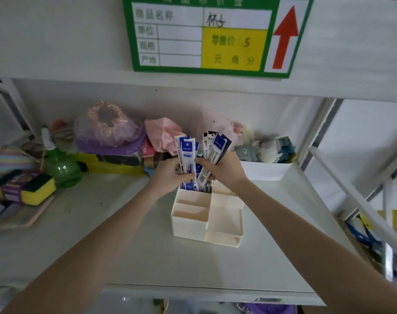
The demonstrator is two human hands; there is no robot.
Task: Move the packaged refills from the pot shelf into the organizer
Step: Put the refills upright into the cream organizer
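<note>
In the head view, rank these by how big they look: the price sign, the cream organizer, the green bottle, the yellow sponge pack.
1. price sign, though it hangs nearer the camera
2. cream organizer
3. and 4. yellow sponge pack and green bottle look too alike to rank.

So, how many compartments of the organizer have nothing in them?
5 visible in the organizer: two left, three right stepping down to the front. The back one holds the refills; the hands may hide more.
</note>
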